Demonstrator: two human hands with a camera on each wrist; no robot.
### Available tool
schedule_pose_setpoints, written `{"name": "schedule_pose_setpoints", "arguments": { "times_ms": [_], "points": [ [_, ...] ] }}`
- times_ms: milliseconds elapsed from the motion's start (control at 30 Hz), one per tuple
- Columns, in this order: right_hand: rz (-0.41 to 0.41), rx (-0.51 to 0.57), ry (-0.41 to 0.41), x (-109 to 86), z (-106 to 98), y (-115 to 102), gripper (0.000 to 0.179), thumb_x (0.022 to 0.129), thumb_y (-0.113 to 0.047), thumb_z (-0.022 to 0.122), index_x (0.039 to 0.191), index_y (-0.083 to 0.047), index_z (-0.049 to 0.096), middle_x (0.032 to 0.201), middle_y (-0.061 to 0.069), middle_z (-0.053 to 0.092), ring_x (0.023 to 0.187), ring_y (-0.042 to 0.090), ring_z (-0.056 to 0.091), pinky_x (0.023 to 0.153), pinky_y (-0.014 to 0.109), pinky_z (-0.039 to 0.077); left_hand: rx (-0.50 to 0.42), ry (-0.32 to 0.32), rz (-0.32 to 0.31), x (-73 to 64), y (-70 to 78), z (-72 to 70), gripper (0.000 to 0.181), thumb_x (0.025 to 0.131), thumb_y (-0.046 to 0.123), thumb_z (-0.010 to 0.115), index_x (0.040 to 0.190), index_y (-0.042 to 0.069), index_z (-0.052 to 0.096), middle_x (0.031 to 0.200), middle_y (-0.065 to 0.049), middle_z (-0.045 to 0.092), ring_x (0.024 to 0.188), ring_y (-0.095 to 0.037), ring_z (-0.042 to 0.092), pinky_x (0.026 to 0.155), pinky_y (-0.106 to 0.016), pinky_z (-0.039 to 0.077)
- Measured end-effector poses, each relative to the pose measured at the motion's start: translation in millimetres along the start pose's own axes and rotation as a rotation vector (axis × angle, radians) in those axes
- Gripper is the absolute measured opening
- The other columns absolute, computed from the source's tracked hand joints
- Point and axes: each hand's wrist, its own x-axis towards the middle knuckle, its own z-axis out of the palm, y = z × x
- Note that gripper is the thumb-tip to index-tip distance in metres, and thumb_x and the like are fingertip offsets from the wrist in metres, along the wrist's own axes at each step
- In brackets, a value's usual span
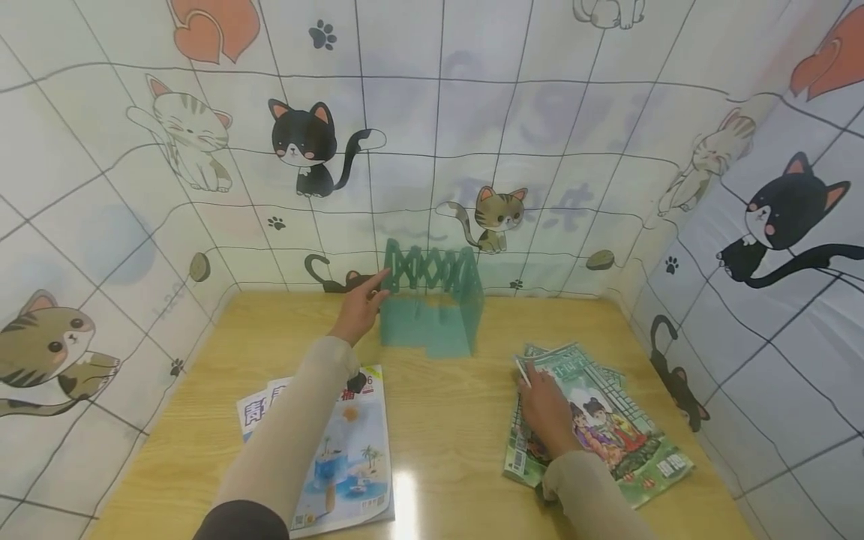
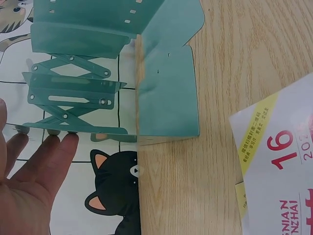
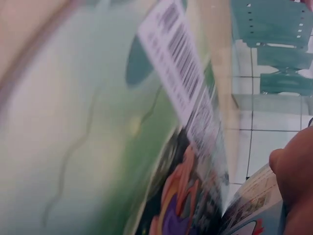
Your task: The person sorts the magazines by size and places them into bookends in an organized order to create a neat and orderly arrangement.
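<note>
A green metal expandable bookend stands against the back wall. My left hand is at its left end, and in the left wrist view the extended fingertips touch the outside of its end panel. On the right lies a small pile of green-covered magazines. My right hand grips the left edge of the upper magazine, which shows two cartoon figures in bright clothes. Close to the right wrist camera, a magazine cover with a barcode fills much of the view, blurred.
Blue-and-white magazines lie overlapping at the front left, partly under my left forearm. The wooden table meets walls hung with a cat-print sheet at the back and sides.
</note>
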Motion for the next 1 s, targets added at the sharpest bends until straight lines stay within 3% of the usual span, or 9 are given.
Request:
{"name": "schedule_pose_setpoints", "arguments": {
  "times_ms": [67,200,367,433,500,667,767,1000],
  "points": [
    [0.019,0.041,-0.008,-1.7,-1.4,-2.5,0.049,0.104,-0.024,0.043,0.146,0.000,0.039,0.134,0.035,0.047,0.123,0.051,0.044,0.098,0.063,0.035,-0.002,0.003,-0.004,-0.6,-0.3,0.4,0.050,0.101,0.024,0.053,0.150,0.027,0.041,0.125,-0.014,0.061,0.090,-0.029,0.063,0.054,-0.031,0.045],
    [0.013,0.096,0.036,-6.1,-4.8,-9.8,0.048,0.104,-0.025,0.045,0.148,-0.006,0.040,0.134,0.029,0.051,0.117,0.050,0.050,0.088,0.065,0.041,-0.008,0.011,-0.015,-0.5,-2.2,1.9,0.050,0.101,0.024,0.053,0.149,0.031,0.041,0.118,-0.012,0.064,0.079,-0.026,0.060,0.050,-0.031,0.043],
    [-0.014,0.144,0.125,-9.9,-8.1,-20.8,0.045,0.103,-0.024,0.048,0.146,-0.012,0.044,0.127,0.025,0.059,0.104,0.049,0.058,0.073,0.062,0.047,0.007,0.025,-0.010,-0.6,-2.8,3.2,0.050,0.102,0.023,0.052,0.149,0.028,0.041,0.123,-0.012,0.063,0.089,-0.025,0.063,0.053,-0.031,0.045],
    [-0.016,0.161,0.140,-10.9,-9.5,-24.9,0.045,0.103,-0.024,0.048,0.147,-0.014,0.045,0.125,0.024,0.060,0.104,0.048,0.059,0.074,0.062,0.047,0.024,0.027,-0.009,-0.5,-3.4,3.4,0.050,0.102,0.023,0.052,0.150,0.028,0.040,0.122,-0.012,0.064,0.090,-0.024,0.064,0.054,-0.030,0.045],
    [-0.016,0.182,0.146,-12.5,-11.6,-29.4,0.045,0.104,-0.025,0.047,0.147,-0.016,0.044,0.126,0.024,0.060,0.107,0.047,0.058,0.078,0.061,0.046,0.025,0.028,-0.008,-0.8,-3.3,3.3,0.050,0.102,0.023,0.052,0.150,0.027,0.040,0.115,-0.012,0.066,0.079,-0.024,0.062,0.052,-0.030,0.044],
    [-0.026,0.225,0.172,-17.5,-17.2,-37.8,0.045,0.105,-0.029,0.042,0.149,-0.018,0.041,0.130,0.023,0.057,0.113,0.046,0.055,0.088,0.061,0.043,0.005,0.027,-0.016,-2.7,-0.3,4.7,0.049,0.102,0.024,0.052,0.150,0.025,0.041,0.083,-0.011,0.063,0.053,-0.020,0.046,0.048,-0.031,0.040],
    [-0.041,0.235,0.210,-19.5,-20.1,-43.2,0.045,0.105,-0.030,0.041,0.149,-0.018,0.042,0.129,0.023,0.058,0.112,0.046,0.055,0.088,0.060,0.043,-0.003,0.026,-0.024,-3.9,0.1,5.2,0.049,0.102,0.026,0.051,0.150,0.025,0.041,0.075,-0.012,0.058,0.052,-0.017,0.043,0.049,-0.031,0.040],
    [-0.069,0.239,0.297,-24.1,-26.7,-53.6,0.045,0.105,-0.028,0.043,0.147,-0.014,0.045,0.120,0.024,0.062,0.102,0.045,0.059,0.079,0.060,0.045,-0.018,0.031,-0.028,-4.5,-1.5,6.1,0.049,0.102,0.027,0.050,0.150,0.025,0.040,0.073,-0.014,0.055,0.050,-0.017,0.038,0.049,-0.031,0.039]
  ]
}}
